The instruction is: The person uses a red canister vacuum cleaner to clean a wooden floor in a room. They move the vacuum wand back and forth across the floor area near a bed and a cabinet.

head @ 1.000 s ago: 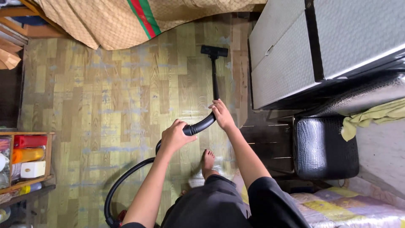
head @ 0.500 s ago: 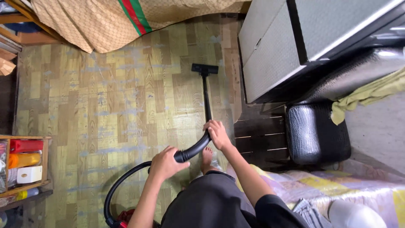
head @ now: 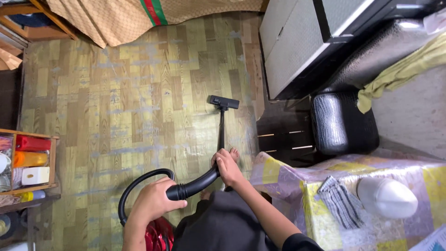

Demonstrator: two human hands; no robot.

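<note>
From the head cam you're looking straight down at your own two hands on a black vacuum wand [head: 221, 130]. Your right hand [head: 227, 168] is wrapped around the curved handle where the wand begins, fingers closed on it. Your left hand [head: 153, 200] grips the black hose [head: 139, 183] end just behind that, also closed tight. The floor nozzle [head: 224, 102] sits flat on the yellowish wood-pattern floor [head: 116, 116], near the dark stool [head: 343, 122]. A red vacuum body [head: 155, 234] peeks out by your left arm. Your bare toes [head: 233, 154] show right beside your right hand.
</note>
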